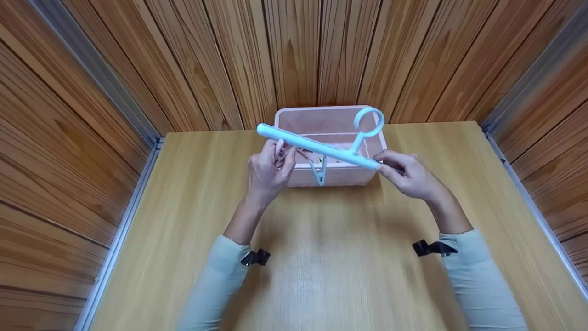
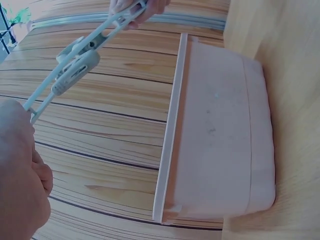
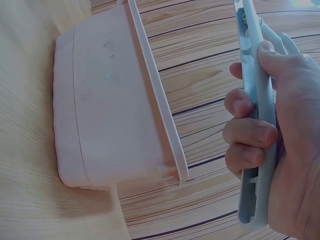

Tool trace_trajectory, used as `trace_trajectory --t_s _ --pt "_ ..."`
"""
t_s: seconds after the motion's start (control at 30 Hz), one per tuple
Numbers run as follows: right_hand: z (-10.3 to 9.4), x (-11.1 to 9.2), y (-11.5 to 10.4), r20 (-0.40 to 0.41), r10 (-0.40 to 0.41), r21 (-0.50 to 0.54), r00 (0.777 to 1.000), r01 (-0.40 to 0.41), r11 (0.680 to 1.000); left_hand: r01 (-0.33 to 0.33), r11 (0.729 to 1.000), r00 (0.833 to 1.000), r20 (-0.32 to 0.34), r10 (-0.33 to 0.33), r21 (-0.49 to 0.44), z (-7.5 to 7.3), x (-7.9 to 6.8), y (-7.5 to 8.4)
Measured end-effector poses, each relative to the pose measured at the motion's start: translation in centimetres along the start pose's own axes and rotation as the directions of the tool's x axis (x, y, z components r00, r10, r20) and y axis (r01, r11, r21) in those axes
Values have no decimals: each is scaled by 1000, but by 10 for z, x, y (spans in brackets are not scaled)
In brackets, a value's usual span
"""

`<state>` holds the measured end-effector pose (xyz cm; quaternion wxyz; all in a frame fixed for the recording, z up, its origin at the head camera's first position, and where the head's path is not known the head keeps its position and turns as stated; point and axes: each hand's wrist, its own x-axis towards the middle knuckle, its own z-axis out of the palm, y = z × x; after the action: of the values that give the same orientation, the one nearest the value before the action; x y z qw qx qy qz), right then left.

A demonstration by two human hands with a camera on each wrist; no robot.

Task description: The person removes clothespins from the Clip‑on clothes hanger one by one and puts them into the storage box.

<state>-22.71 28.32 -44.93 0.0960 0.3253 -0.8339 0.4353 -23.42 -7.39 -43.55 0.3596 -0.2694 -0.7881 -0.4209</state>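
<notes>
The hanger [image 1: 317,146] is up in the air between the two grips, above the bin [image 1: 349,177] and, by the wrist views, apart from its rim. The right grip [image 1: 406,177] has the bar near its right end: the right wrist view shows its fingers [image 3: 250,132] curled round the bar, thumb lying along it, with no gap left. That firm wrap probably serves to carry most of the weight, since the hook [image 1: 361,136] rises close by, just left of the right grip.

The left grip [image 1: 270,172] is at the other side, under the bar and a little in from its left end, which sticks out beyond the fingers. It is closed in a pinch on the lower part of the hanger; whether on the bar itself or on a piece fixed to it, I cannot tell. Such a light hold likely serves to steady and tilt: the bar slopes down toward the right grip.

A clip [image 1: 323,171] hangs below the bar between the grips, in front of the bin from above. The bin stands on the surface [image 1: 330,257], beyond both grips and roughly centred between them, perhaps for equal reach from either side. Small things show inside it, too partly hidden to name.
</notes>
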Motion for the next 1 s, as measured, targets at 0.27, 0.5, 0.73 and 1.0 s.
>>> trace_trajectory --t_s 0.27,0.5,0.73,1.0 --pt "3 0 -2 -6 29 10 1000 -29 1000 -78 984 987 -126 99 159 10 -3 -5" --pt "7 -2 1 -5 37 44 999 -37 998 -133 944 968 -163 189 302 12 -4 -9" --pt "7 -4 -2 22 82 70 996 -83 994 -206 897 945 -159 287 391 11 -3 -11" --pt "2 -4 -6 28 76 98 997 -78 992 -85 992 987 -128 96 88 9 -1 1"
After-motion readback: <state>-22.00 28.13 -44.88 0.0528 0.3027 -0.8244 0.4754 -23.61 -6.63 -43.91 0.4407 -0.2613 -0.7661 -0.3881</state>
